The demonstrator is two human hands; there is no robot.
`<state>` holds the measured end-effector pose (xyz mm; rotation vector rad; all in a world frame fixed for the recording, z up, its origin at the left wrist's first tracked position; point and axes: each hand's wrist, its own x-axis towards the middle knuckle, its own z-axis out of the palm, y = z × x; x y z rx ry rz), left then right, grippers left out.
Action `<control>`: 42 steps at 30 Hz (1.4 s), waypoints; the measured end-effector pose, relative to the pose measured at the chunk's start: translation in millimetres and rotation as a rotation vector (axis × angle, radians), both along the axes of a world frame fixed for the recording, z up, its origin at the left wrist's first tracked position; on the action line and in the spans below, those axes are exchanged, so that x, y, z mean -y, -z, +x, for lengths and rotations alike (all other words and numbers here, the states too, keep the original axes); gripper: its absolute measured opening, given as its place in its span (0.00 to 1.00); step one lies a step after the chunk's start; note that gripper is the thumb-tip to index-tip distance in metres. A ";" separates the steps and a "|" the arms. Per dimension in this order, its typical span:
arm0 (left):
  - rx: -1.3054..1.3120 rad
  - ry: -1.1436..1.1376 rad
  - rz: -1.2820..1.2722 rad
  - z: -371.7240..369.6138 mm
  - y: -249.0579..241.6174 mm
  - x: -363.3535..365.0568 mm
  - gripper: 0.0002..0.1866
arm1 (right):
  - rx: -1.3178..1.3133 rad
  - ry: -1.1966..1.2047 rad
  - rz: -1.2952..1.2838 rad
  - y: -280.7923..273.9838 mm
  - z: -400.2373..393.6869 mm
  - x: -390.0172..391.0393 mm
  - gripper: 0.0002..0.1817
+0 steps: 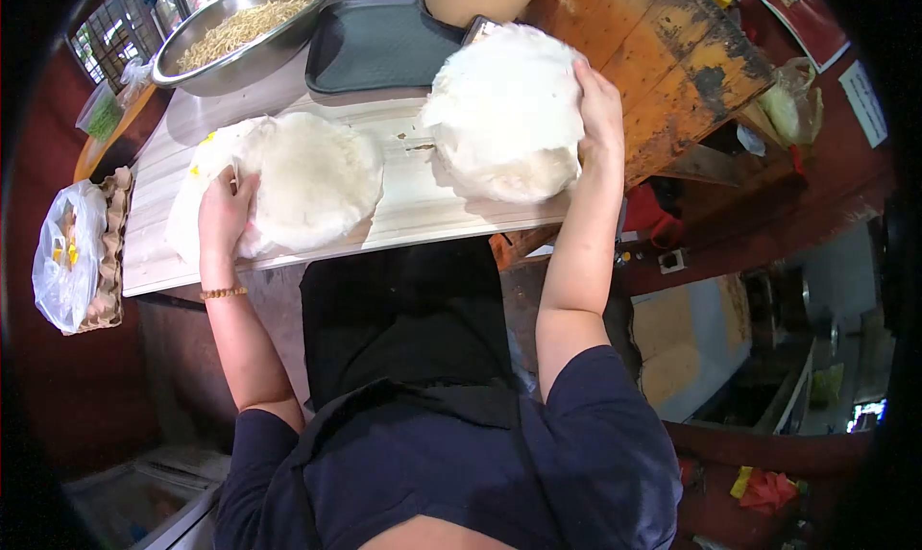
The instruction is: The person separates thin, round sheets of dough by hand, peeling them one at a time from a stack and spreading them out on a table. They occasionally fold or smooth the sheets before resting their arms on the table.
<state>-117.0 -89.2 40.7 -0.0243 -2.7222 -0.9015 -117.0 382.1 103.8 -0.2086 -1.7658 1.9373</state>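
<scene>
Two piles of thin, round, whitish sheets that look like dough wrappers lie on the pale board. At the left pile (317,180), my left hand (228,214) has its fingers bent and pinched at the left edge, where a white sheet or wrapping with yellow marks (192,171) spreads out. The right pile (504,103) is whiter on top and creamier below. Against its right edge rests my right hand (600,113), fingers curled over the side and partly hidden behind the sheets. A beaded bracelet (224,293) circles my left wrist.
A steel bowl of pale brown strips (245,31) and a dark tray (375,46) stand at the back of the board (413,228). At the left are an egg carton (117,233) and a plastic bag (69,252). A worn wooden table (663,60) adjoins on the right.
</scene>
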 end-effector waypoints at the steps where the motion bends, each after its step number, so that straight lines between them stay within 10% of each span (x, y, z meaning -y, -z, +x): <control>1: -0.006 0.004 0.004 -0.7 2.0 -0.2 0.19 | 0.099 0.043 0.089 13.4 1.1 -15.8 0.15; 16: 0.052 0.088 0.303 12.5 -8.4 -11.2 0.16 | 0.508 0.460 1.019 56.9 34.3 -14.6 0.13; 22: 0.151 0.201 0.554 30.7 -12.6 -29.2 0.12 | 0.154 0.616 1.372 57.7 40.7 4.7 0.13; 24: 0.203 0.164 0.583 43.8 -12.9 -34.3 0.12 | 0.484 0.349 1.447 55.8 43.0 8.4 0.10; 28: 0.271 0.206 0.777 64.2 -6.4 -32.8 0.16 | 0.295 0.422 1.472 43.6 50.6 46.3 0.09; 30: 0.360 0.203 0.822 76.5 -4.3 -35.2 0.15 | -0.229 0.093 1.266 43.3 52.2 81.9 0.07; 34: 0.441 0.287 0.882 87.4 14.8 -44.3 0.14 | -0.364 -0.646 1.091 54.0 65.6 160.0 0.09; 42: 0.539 0.365 0.965 88.8 16.3 -58.8 0.07 | -0.261 -0.768 1.182 70.3 65.4 166.7 0.12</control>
